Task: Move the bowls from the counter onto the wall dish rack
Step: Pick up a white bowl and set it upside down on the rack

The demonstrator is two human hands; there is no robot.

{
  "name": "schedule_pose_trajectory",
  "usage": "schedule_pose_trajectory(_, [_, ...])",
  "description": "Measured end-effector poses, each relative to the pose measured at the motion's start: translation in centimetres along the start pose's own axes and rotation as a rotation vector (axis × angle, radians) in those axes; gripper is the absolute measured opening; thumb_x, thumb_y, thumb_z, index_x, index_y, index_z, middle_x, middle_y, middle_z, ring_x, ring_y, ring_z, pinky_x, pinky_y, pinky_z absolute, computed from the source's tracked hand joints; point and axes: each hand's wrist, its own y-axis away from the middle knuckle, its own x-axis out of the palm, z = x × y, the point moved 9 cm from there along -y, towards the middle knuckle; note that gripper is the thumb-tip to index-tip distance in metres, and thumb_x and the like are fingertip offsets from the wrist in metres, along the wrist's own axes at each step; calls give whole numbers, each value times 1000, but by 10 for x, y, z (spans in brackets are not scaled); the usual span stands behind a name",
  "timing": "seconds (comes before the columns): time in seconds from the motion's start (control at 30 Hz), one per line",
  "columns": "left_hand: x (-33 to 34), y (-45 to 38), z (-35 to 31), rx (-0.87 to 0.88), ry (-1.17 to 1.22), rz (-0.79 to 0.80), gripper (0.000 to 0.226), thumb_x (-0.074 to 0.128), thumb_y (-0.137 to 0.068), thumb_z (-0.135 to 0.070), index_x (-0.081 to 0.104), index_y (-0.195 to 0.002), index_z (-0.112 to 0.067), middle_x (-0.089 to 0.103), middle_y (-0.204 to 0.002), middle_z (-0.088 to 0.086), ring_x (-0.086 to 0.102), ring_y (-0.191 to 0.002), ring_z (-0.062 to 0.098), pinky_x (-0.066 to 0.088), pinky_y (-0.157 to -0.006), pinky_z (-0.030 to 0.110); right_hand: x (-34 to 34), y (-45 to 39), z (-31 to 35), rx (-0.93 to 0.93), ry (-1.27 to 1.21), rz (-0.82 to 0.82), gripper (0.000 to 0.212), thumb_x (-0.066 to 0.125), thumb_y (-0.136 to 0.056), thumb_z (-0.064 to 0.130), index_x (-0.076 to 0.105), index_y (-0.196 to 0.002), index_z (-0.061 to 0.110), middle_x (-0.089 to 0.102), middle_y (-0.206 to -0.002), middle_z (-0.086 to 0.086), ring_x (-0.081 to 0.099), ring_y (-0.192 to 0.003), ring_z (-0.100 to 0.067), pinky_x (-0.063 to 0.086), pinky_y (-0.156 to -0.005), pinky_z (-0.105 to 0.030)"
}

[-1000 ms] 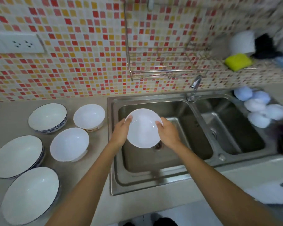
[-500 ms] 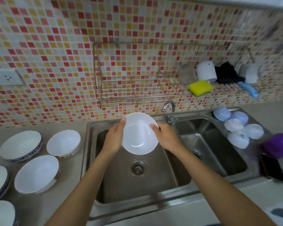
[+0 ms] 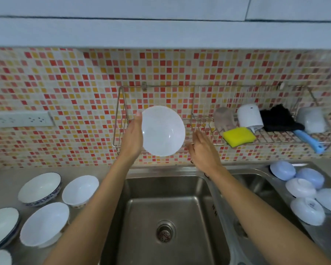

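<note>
A plain white bowl [image 3: 163, 131] is held up on edge, its hollow facing me, in front of the left part of the wire wall dish rack [image 3: 120, 119]. My left hand [image 3: 132, 137] grips the bowl's left rim. Just right of the bowl and off it, my right hand [image 3: 203, 150] hangs with fingers spread, holding nothing. Several white bowls stand upright on the counter at the left, among them a blue-rimmed bowl [image 3: 40, 188] and a small bowl [image 3: 80, 190].
The rack's right half holds a yellow sponge [image 3: 238, 136], a white cup [image 3: 250, 115], a black cloth [image 3: 277, 119] and a blue-handled brush [image 3: 308, 140]. A double steel sink [image 3: 172, 188] lies below. Several pale bowls [image 3: 304, 190] sit upside down at the right.
The bowl has risen from over the sink to the rack's height. My right hand has come off its rim; the left still holds it. The view has tilted up.
</note>
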Motion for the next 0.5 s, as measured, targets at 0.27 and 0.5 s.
schedule_pose_trajectory(0.27, [41, -66, -13, 129, -371, 0, 61, 28, -94, -61, 31, -143, -24, 35, -143, 10, 42, -126, 30, 38, -96, 37, 21, 4, -8, 38, 155, -110, 70, 11, -102, 49, 28, -150, 2, 23, -159, -15, 14, -150, -26, -6, -121, -38])
schedule_pose_trajectory(0.5, [109, -74, 6, 472, -926, 276, 75, 51, -89, -55, 24, -148, -17, 32, -147, 13, 35, -131, 30, 35, -109, 46, 25, 5, -10, 29, 175, -167, 66, 18, -103, 46, 24, -151, 0, 21, -160, -16, 13, -150, -26, -6, -122, -39])
